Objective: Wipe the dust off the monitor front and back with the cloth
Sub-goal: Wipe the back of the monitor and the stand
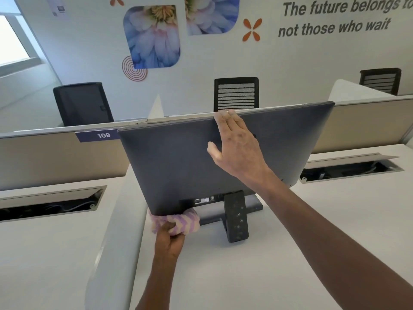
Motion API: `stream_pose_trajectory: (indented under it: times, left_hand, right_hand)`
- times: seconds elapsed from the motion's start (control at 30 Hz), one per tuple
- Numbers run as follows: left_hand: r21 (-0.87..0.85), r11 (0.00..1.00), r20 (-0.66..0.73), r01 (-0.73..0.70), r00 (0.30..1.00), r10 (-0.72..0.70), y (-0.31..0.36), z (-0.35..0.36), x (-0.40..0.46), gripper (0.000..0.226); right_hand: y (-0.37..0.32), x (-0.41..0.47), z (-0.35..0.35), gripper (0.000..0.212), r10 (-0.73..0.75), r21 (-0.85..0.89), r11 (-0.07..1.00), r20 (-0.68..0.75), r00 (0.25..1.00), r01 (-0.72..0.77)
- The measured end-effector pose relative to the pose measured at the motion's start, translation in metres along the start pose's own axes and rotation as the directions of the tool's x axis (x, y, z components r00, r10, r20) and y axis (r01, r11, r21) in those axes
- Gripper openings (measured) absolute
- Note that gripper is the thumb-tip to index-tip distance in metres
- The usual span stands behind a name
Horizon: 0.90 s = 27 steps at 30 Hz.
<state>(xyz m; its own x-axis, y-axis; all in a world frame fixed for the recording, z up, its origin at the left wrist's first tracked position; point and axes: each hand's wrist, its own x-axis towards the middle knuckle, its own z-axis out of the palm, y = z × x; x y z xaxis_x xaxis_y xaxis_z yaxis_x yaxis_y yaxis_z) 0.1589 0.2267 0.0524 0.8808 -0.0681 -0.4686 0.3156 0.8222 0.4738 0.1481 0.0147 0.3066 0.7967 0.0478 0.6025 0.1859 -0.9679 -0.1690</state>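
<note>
The monitor [192, 162] stands on the white worktop [279, 260] with its dark back panel turned to the camera, tilted so that the top edge leans away, its stand [236, 217] propped beneath. The right hand [234, 144] lies flat against the upper back panel, fingers straight and reaching the top edge, its grip apart and holding nothing. The left hand [171, 234] has its grip clamped on the bunched cloth [178, 222] (pink with lilac and cream zigzag stripes), which is pressed against the monitor's lower left edge, just beside the stand.
</note>
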Motion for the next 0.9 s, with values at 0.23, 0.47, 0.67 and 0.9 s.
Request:
stream_pose_trajectory:
  times: [0.23,0.47,0.67,0.9]
  left_hand:
    - [-0.076,0.99,0.081,0.115,0.991,-0.109,-0.039,0.037,-0.009,0.037]
    - [0.039,0.985,-0.041,0.169,0.985,-0.167,-0.056,0.064,-0.014,0.056]
    - [0.189,0.957,-0.092,0.223,0.974,-0.208,-0.052,0.056,-0.03,0.036]
    - [0.481,0.859,-0.142,0.177,0.982,-0.123,-0.052,0.03,-0.065,0.023]
  right_hand:
    - [0.003,0.0,-0.002,0.067,0.006,0.001,1.0,0.021,1.0,-0.006]
    - [0.006,-0.001,-0.005,0.067,-0.015,0.013,1.0,0.025,1.0,0.014]
    - [0.01,-0.001,-0.004,0.069,-0.041,0.039,0.998,0.052,0.998,0.039]
    - [0.016,-0.014,-0.011,0.063,-0.07,0.152,0.986,-0.019,0.997,0.072]
